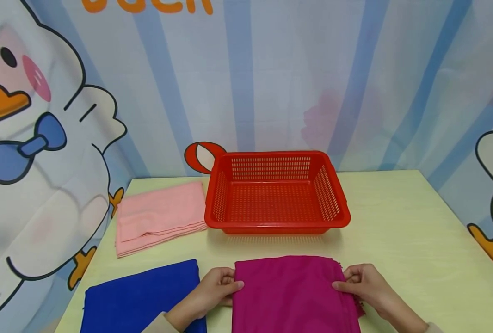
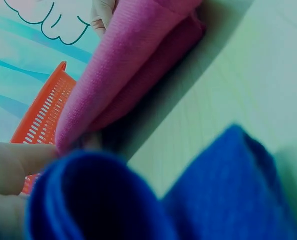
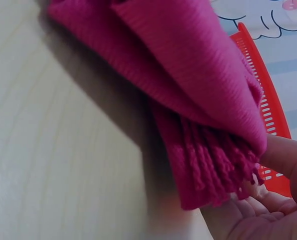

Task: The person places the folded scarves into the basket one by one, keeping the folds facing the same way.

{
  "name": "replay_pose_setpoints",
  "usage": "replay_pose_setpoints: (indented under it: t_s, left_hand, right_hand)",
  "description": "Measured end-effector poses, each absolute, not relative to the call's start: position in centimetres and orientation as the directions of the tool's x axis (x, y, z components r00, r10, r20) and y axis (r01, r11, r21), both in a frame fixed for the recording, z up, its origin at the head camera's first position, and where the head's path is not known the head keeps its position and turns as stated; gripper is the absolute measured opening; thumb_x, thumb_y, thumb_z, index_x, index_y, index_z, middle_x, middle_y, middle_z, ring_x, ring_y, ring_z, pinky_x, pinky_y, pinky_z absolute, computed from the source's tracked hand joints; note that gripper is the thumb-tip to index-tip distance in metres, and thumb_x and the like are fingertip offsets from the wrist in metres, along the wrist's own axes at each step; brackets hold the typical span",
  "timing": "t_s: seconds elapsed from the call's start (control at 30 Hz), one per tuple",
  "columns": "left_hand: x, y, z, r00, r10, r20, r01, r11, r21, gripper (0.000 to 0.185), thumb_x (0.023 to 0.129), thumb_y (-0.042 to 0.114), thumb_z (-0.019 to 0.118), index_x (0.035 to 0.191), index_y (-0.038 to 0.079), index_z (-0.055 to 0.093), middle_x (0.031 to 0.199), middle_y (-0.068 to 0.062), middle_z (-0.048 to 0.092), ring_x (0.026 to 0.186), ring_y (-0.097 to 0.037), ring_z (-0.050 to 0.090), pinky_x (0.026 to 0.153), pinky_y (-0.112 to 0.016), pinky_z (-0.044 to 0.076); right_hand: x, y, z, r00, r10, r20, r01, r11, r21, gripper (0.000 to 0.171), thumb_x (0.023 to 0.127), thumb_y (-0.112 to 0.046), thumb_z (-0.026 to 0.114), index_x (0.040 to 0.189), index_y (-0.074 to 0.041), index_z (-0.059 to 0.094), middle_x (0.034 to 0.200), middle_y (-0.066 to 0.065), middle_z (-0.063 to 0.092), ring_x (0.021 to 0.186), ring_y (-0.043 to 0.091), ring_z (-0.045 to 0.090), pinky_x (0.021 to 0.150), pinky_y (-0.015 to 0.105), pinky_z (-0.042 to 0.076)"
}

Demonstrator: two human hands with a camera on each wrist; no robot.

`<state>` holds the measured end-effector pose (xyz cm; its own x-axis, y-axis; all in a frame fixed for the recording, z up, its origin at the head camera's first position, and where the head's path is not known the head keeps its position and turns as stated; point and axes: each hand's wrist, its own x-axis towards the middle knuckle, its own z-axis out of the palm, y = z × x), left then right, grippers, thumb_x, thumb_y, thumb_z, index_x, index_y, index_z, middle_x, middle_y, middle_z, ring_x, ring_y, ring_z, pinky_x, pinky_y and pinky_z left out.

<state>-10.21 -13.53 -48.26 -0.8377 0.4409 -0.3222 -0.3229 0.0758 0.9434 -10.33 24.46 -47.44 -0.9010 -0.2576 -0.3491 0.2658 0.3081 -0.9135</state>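
Note:
A folded magenta scarf (image 1: pixel 290 296) lies at the front middle of the table, between both hands. My left hand (image 1: pixel 219 289) pinches its left edge, thumb on top and fingers beneath. On the opposite side my right hand (image 1: pixel 365 286) pinches the right edge the same way. In the right wrist view, tassels of fringe (image 3: pixel 213 165) hang from the scarf's folded layers beside the fingers. A folded blue cloth (image 1: pixel 140 293) sits under and left of my left forearm; the left wrist view shows its rounded fold close up.
Behind the scarf stands a red plastic basket (image 1: pixel 271 227) with slotted walls and nothing in it. A folded pink cloth (image 1: pixel 163 208) lies left of the basket on the pale yellow table (image 1: pixel 413 222). A printed curtain (image 1: pixel 280 83) hangs along the table's back.

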Motion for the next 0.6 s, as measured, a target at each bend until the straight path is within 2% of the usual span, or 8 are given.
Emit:
replay_pose_setpoints:
  t_s: [0.6]
  left_hand:
    - [-10.32, -13.45, -48.07, -0.833, 0.450, -0.323, -0.354, 0.016, 0.935, 0.014, 0.098, 0.002, 0.061, 0.108, -0.009, 0.060, 0.080, -0.003, 0.067, 0.079, -0.016, 0.071, 0.069, -0.031, 0.059]
  right_hand:
    - [-10.07, 24.52, -46.69, -0.892, -0.267, -0.365, 0.289, 0.285, -0.914, 0.018, 0.091, -0.007, 0.073, 0.077, -0.005, 0.061, 0.058, -0.004, 0.042, 0.055, 0.007, 0.043, 0.049, 0.021, 0.040]
